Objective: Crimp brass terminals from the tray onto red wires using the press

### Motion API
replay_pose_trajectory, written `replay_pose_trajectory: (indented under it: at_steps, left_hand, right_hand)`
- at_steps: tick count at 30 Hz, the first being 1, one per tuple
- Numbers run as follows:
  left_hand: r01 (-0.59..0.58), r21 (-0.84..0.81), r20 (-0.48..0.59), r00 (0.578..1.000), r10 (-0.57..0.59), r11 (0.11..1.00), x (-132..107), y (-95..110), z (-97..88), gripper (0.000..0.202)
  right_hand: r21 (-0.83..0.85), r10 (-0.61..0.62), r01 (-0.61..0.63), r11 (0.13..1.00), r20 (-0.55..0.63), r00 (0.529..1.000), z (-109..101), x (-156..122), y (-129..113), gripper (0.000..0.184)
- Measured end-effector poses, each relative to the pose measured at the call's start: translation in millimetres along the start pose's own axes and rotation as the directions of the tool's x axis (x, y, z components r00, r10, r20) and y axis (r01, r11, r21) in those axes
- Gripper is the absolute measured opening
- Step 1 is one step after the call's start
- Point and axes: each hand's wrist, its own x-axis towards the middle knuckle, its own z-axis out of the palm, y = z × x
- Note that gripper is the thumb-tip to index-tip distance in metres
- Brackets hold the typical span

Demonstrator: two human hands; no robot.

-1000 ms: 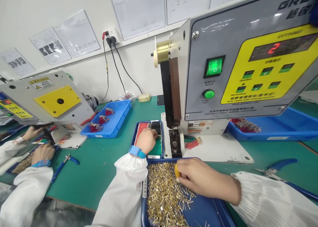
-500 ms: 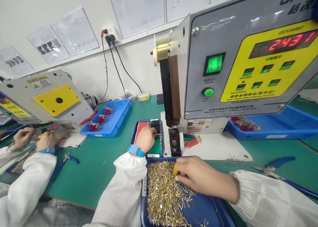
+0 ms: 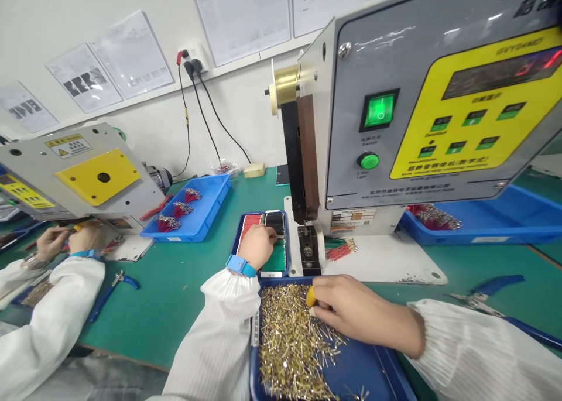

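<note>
Far left of the yellow-panelled bench machine [image 3: 439,117], I see a co-worker's hand [image 3: 52,243] at work in front of a second grey machine [image 3: 83,175]; this is not the person I am following. Nearer to the landmark stands a blue plastic tray [image 3: 188,219] with bundles of red wires [image 3: 173,209], and blue-handled pliers [image 3: 112,290] lie on the green bench mat [image 3: 184,307].

Just left of the machine's front, the person's left hand [image 3: 257,247] is bent downward, and the fingers [image 3: 267,231] rest on the wires in a narrow blue tray [image 3: 259,243]. The hand is partly closed, but I cannot tell if it grasps any wire, because the back of the hand hides this.

On the machine, the green switch [image 3: 380,109] is lit, and the red display [image 3: 500,73] shows only faint broken marks that I cannot read.

Directly in front of the machine, a blue tray [image 3: 351,372] holds a loose heap of brass pins [image 3: 292,348]. Over this heap, the right hand [image 3: 364,316] is half closed, and it pinches a small yellow piece [image 3: 311,297], perhaps a rubber finger cover. Further right of the machine lie other blue-handled pliers [image 3: 492,290].
</note>
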Motion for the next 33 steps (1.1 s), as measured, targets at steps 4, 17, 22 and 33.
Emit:
replay_pose_trajectory:
  at_steps: [4,17,22,33]
  left_hand:
    - [0.018,-0.008,0.030,0.999,-0.017,1.000,0.5,0.2,0.5,0.018]
    - [0.013,-0.007,0.043,0.999,-0.013,1.000,0.2,-1.0,1.1,0.021]
    - [-0.011,-0.025,0.047,0.999,0.012,1.000,0.8,-2.4,0.2,0.022]
    - [0.036,0.031,0.026,0.999,-0.037,0.999,0.1,2.7,1.8,0.019]
  right_hand:
    - [-0.010,0.012,-0.012,1.000,0.000,1.000,0.5,0.1,-0.5,0.010]
    - [0.006,0.023,-0.024,1.000,0.069,0.997,-3.4,0.0,-3.3,0.006]
    - [-0.016,0.014,-0.014,1.000,0.044,0.999,-0.4,0.8,-1.6,0.010]
    - [0.022,0.036,-0.035,0.999,-0.044,0.998,-3.5,-0.5,-3.6,0.013]
